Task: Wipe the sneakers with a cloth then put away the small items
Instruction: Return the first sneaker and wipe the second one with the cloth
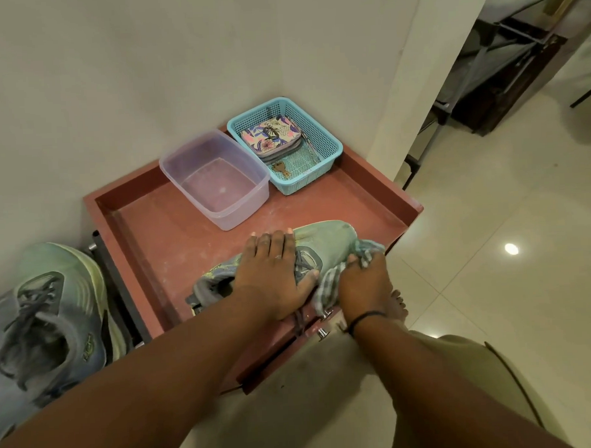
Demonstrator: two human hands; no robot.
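Left hand steadies sneaker; right hand grips cloth.

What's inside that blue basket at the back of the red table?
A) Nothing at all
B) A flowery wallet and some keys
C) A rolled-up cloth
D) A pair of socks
B: the blue basket holds a floral-patterned wallet, with keys lying on the basket floor just in front of it; the checked cloth is down at the sneaker, gripped by the right hand.
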